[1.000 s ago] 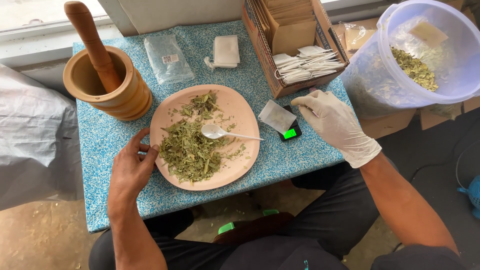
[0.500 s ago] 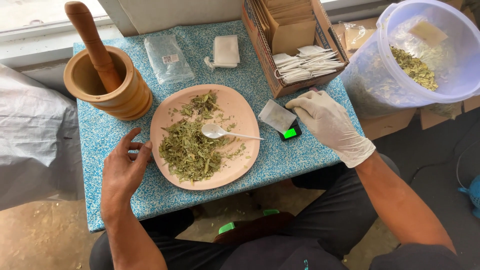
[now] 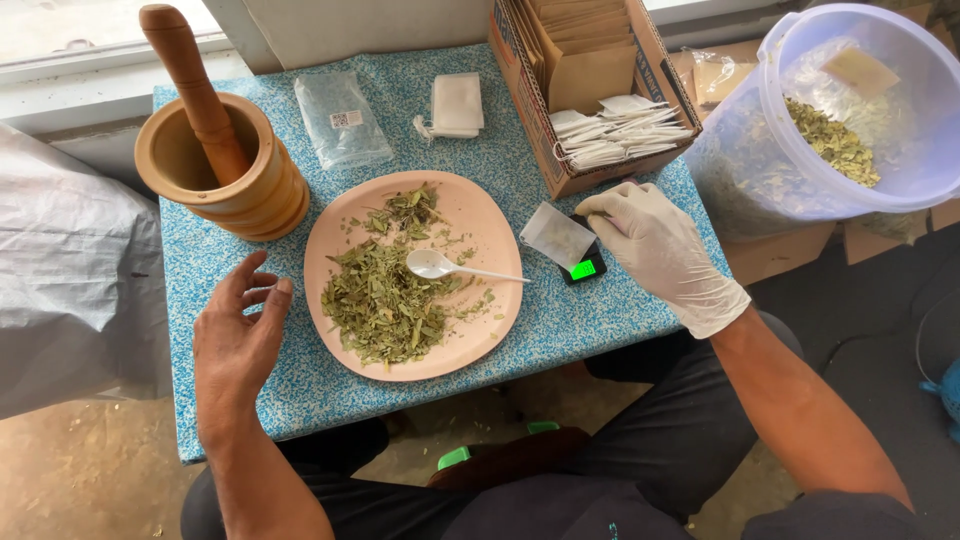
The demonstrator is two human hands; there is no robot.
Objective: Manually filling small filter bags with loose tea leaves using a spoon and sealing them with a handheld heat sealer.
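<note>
My bare left hand (image 3: 235, 345) hovers open, palm up, just left of a pink plate (image 3: 480, 215) and holds nothing. The plate carries a heap of dried green leaves (image 3: 380, 300) and a white plastic spoon (image 3: 450, 267) lying across it. My right hand (image 3: 655, 250), in a white glove, sits right of the plate. Its fingertips pinch the edge of a small white sachet (image 3: 555, 235), which lies on a small black scale (image 3: 585, 268) with a green display.
A wooden mortar (image 3: 225, 185) with its pestle (image 3: 195, 90) stands at the back left. A clear bag (image 3: 343, 118) and folded white sachets (image 3: 457, 103) lie behind the plate. A cardboard box (image 3: 560, 175) of sachets stands on the blue-speckled table (image 3: 560, 320); a plastic tub (image 3: 890, 190) of leaves stands beside it, right.
My left hand has drawn away from the plate's rim toward the left and opened palm up. My right hand has shifted slightly left at the sachet on the scale.
</note>
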